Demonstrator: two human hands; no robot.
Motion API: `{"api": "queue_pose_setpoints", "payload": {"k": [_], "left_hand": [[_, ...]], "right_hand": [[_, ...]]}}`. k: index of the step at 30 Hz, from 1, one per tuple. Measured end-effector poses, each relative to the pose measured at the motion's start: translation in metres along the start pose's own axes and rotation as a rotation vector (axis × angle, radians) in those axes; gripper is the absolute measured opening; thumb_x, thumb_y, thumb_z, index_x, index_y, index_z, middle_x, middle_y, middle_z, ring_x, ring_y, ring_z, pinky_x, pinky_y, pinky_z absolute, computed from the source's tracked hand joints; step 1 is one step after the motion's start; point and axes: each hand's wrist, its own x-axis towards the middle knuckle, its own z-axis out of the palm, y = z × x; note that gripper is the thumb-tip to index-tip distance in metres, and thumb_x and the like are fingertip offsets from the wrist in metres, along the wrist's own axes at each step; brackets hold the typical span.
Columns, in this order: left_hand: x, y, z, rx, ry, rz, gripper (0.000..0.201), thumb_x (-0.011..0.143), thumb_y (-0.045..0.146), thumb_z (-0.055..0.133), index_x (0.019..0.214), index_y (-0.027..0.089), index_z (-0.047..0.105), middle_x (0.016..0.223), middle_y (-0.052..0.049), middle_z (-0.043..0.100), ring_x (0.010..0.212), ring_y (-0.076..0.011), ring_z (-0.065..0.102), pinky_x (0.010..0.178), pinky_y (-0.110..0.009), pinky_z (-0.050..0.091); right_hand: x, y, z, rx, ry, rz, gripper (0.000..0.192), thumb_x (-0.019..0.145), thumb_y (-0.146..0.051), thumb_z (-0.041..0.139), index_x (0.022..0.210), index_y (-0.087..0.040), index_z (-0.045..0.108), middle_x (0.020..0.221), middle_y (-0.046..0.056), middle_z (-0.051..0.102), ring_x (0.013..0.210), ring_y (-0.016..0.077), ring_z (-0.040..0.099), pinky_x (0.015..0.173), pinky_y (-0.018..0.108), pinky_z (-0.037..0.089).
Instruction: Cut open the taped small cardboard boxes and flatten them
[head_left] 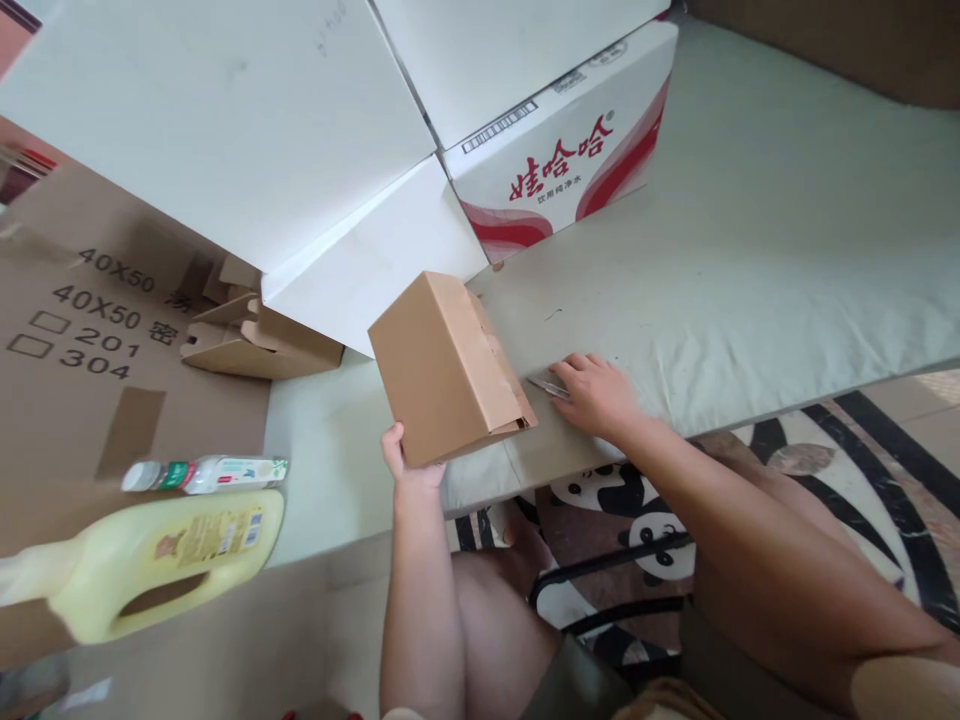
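A: Where is the small cardboard box [448, 368] sitting right now?

B: It is being held up off the table [750, 260], tilted, with the left hand [409, 465] gripping its lower corner, fingers clamped on the cardboard from beneath.

A: And the right hand [596, 393]?

B: It is resting on the table just to the right of the box, its fingers closing on a thin metal tool [547, 387]; whether it is a blade or tweezers I cannot tell.

A: Which way is that tool lying?

B: Its long axis is pointing left, towards the box's open flap end, so the right hand is the nearer one to that seam, with a small gap between tip and cardboard.
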Motion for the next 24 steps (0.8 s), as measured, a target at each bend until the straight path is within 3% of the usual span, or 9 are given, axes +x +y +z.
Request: {"api": "queue_pose_setpoints", "payload": {"k": [3, 7, 14, 21, 24], "left_hand": [[0.000, 0.000, -0.003, 0.001, -0.003, -0.028, 0.043, 0.059, 0.050, 0.078, 0.092, 0.022, 0.073, 0.085, -0.003, 0.075, 0.073, -0.0230, 0.070, 0.061, -0.033, 0.057], [0.000, -0.002, -0.004, 0.004, -0.018, -0.012, 0.045, 0.061, 0.052, 0.077, 0.094, 0.022, 0.073, 0.086, -0.003, 0.076, 0.075, -0.0237, 0.070, 0.063, -0.034, 0.058], [0.001, -0.004, -0.007, 0.014, -0.025, -0.047, 0.048, 0.062, 0.050, 0.076, 0.101, 0.024, 0.072, 0.087, -0.002, 0.075, 0.076, -0.0238, 0.070, 0.064, -0.034, 0.057], [-0.004, -0.005, 0.004, 0.009, -0.070, 0.012, 0.041, 0.061, 0.045, 0.080, 0.095, 0.025, 0.070, 0.084, -0.002, 0.073, 0.086, -0.0238, 0.069, 0.078, -0.035, 0.056], [-0.005, -0.007, 0.004, 0.048, -0.089, 0.031, 0.044, 0.060, 0.047, 0.082, 0.095, 0.025, 0.069, 0.086, -0.002, 0.073, 0.097, -0.0252, 0.069, 0.085, -0.036, 0.055]], "right_hand": [[0.002, 0.004, -0.001, 0.010, -0.059, 0.054, 0.031, 0.092, -0.022, 0.048, 0.113, -0.021, 0.070, 0.107, 0.015, 0.072, 0.095, 0.0308, 0.067, 0.078, 0.043, 0.052], [0.004, 0.003, -0.009, 0.224, 0.006, 0.100, 0.034, 0.094, -0.024, 0.042, 0.117, -0.022, 0.067, 0.109, 0.013, 0.073, 0.084, 0.0265, 0.068, 0.070, 0.038, 0.050], [0.005, -0.002, -0.014, 0.429, 0.035, 0.055, 0.037, 0.095, -0.024, 0.036, 0.118, -0.022, 0.064, 0.098, 0.009, 0.075, 0.087, 0.0256, 0.067, 0.073, 0.035, 0.049], [0.006, -0.006, -0.009, 0.421, 0.031, 0.021, 0.039, 0.098, -0.033, 0.035, 0.121, -0.021, 0.063, 0.113, 0.014, 0.072, 0.096, 0.0278, 0.067, 0.082, 0.040, 0.050], [0.006, -0.007, -0.008, 0.419, 0.001, 0.037, 0.037, 0.097, -0.033, 0.036, 0.121, -0.022, 0.062, 0.109, 0.013, 0.073, 0.096, 0.0281, 0.067, 0.082, 0.040, 0.050]]}}
